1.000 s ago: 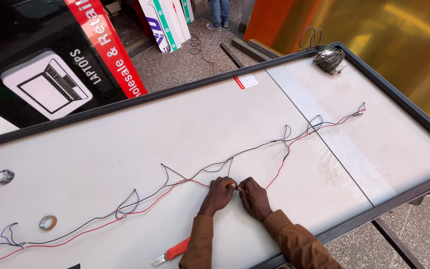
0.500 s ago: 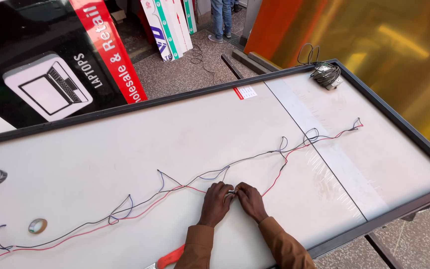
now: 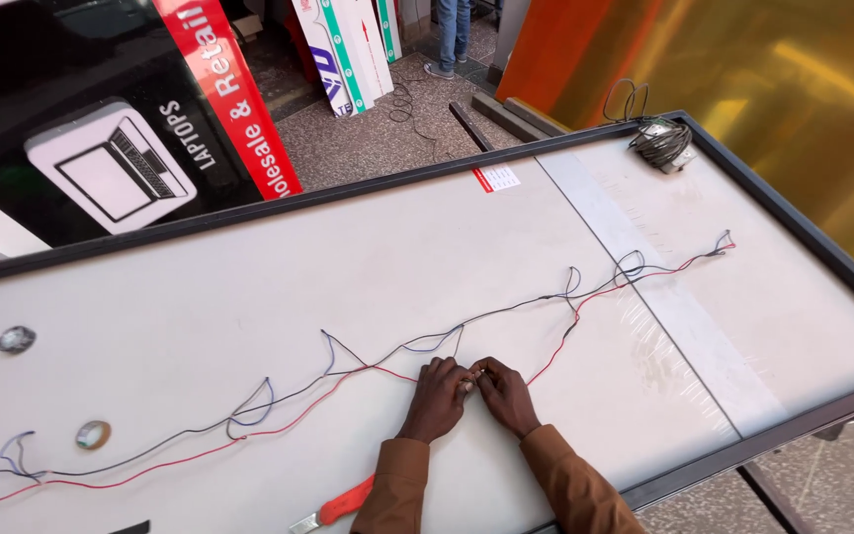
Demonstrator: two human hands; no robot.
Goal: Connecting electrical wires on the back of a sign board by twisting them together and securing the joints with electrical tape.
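Note:
My left hand [image 3: 436, 399] and my right hand [image 3: 505, 394] meet at the middle of a large white panel [image 3: 427, 257] with a dark frame. The fingertips of both pinch the same spot on a long run of red and black wires [image 3: 368, 374] that stretches across the panel from the lower left to the upper right end [image 3: 719, 244]. Small loops of wire stick up along the run. A red-handled tool [image 3: 333, 509] lies on the panel just left of my left sleeve.
A roll of tape [image 3: 93, 434] and a small grey round piece [image 3: 15, 339] lie at the panel's left. A coil of dark cable [image 3: 660, 141] sits in the far right corner. Signboards [image 3: 111, 168] lean beyond the far edge; a person's legs [image 3: 452, 35] stand farther back.
The view has shifted, so the panel and the hands sit a little lower and more to the right. Both hands stay pinched together on the wires at the same spot.

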